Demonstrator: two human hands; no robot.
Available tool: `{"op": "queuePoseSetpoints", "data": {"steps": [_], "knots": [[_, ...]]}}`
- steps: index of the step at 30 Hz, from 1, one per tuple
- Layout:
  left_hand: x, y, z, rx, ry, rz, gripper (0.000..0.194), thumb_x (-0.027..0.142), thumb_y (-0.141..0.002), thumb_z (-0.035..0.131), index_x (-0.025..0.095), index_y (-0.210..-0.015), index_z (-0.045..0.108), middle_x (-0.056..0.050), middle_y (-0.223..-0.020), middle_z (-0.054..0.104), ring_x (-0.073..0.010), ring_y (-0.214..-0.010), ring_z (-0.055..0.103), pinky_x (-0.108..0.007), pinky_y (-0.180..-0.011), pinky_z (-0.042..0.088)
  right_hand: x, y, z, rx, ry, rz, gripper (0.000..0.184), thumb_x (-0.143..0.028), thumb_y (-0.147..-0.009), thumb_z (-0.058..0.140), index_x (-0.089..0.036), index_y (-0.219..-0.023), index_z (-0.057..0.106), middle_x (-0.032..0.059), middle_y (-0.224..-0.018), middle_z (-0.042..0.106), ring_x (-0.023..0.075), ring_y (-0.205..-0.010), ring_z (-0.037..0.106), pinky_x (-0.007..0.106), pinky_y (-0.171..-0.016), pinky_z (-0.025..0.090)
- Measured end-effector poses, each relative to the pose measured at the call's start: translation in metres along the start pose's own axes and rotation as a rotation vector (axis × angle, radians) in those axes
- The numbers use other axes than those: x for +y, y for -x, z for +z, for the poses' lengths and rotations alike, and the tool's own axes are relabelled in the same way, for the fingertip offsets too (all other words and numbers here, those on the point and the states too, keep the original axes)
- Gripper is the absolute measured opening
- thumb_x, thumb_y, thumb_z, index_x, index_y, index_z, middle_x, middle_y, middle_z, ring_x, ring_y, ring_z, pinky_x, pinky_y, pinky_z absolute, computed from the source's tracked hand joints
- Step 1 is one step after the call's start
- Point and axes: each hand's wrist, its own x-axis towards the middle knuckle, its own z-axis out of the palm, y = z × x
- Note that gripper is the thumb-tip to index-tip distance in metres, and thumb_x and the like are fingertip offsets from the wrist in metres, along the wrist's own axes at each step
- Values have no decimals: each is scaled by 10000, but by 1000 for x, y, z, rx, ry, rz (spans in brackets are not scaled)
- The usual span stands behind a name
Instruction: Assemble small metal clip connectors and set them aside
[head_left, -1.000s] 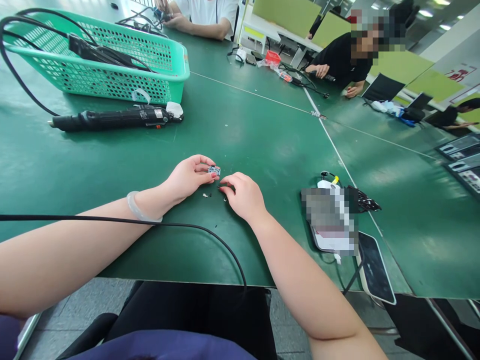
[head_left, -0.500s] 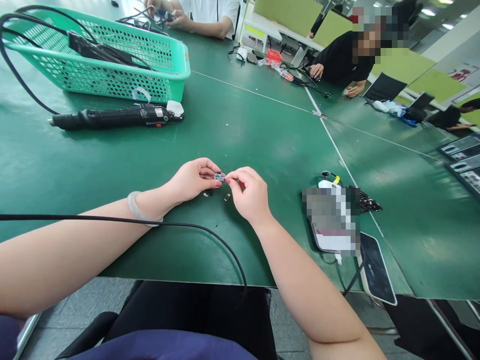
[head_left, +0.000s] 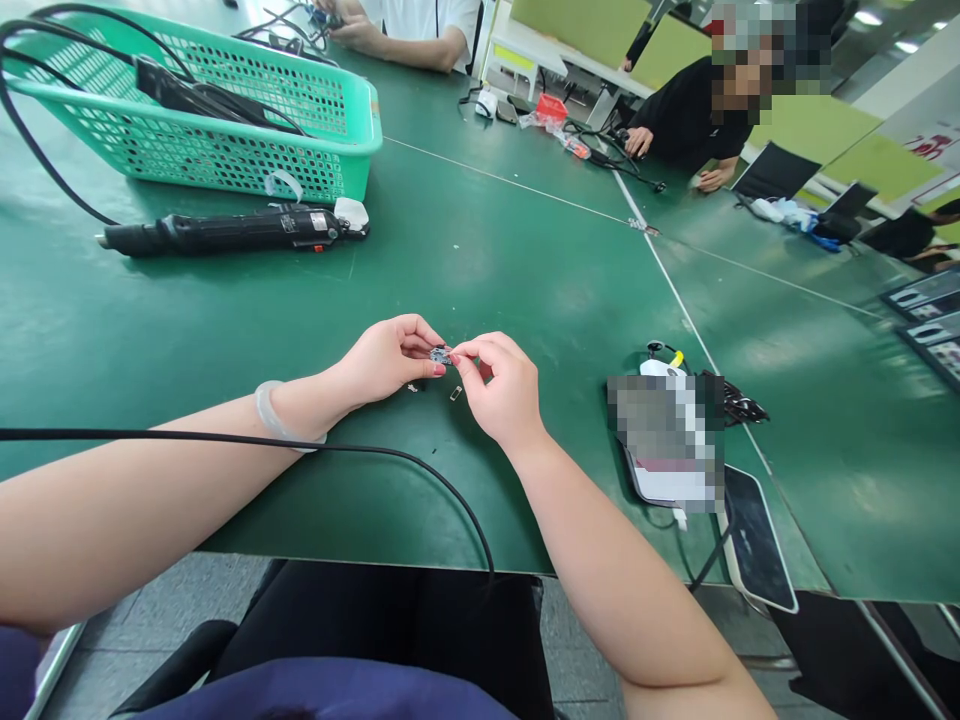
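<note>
A small dark circuit board [head_left: 440,355] with silvery parts is pinched by its left side in my left hand [head_left: 391,358], just above the green table. My right hand [head_left: 501,385] pinches at the board's right edge with thumb and forefinger; whether a smaller piece sits between those fingertips is too small to tell. Below the hands a tiny rectangular metal frame [head_left: 455,393] lies on the table, and small light-coloured bits [head_left: 412,387] rest under my left fingers.
A black electric screwdriver [head_left: 232,231] lies before a green plastic basket [head_left: 247,165] holding cables. A black cable [head_left: 360,449] crosses over my left forearm. At right are a pixelated device [head_left: 664,440] and a phone [head_left: 757,538]. Two people sit across the green table [head_left: 525,260].
Both hands keep nearly the same pose at the board. The whole view has shifted very slightly. Across the table, a person's hands at the top have moved a little.
</note>
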Motion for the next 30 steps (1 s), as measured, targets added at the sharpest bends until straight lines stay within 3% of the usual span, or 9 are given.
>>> {"op": "queuePoseSetpoints", "data": {"steps": [6,15,24,30], "knots": [[2,0,0,5,-7,0,249,205,-642,762,156,-816,590,-46,-818,705,-142,-739,649,-290,-672,513,2,-1,-1,26,16,21,172,-249,-874,523,-205,-804,673,22,-871,654,113,-673,548,261,-621,465],[0,-1,-1,-27,5,6,235,183,-654,747,160,-822,585,-34,-764,699,-139,-706,648,-278,-637,503,4,2,5,47,-23,-117,146,-235,-868,550,-211,-837,691,17,-865,658,115,-757,591,246,-669,489],[0,0,0,-11,22,-2,250,211,-654,762,155,-823,588,-43,-813,698,-126,-703,631,-261,-610,499,5,-1,-1,106,3,-40,143,-192,-849,553,-196,-773,674,5,-813,645,92,-629,533,235,-578,441],[-1,0,0,-16,29,9,245,207,-651,767,155,-811,588,-39,-807,699,-127,-722,638,-268,-648,507,4,0,0,75,-6,-36,134,-207,-844,561,-201,-780,679,6,-827,642,87,-612,512,235,-567,435]]}}
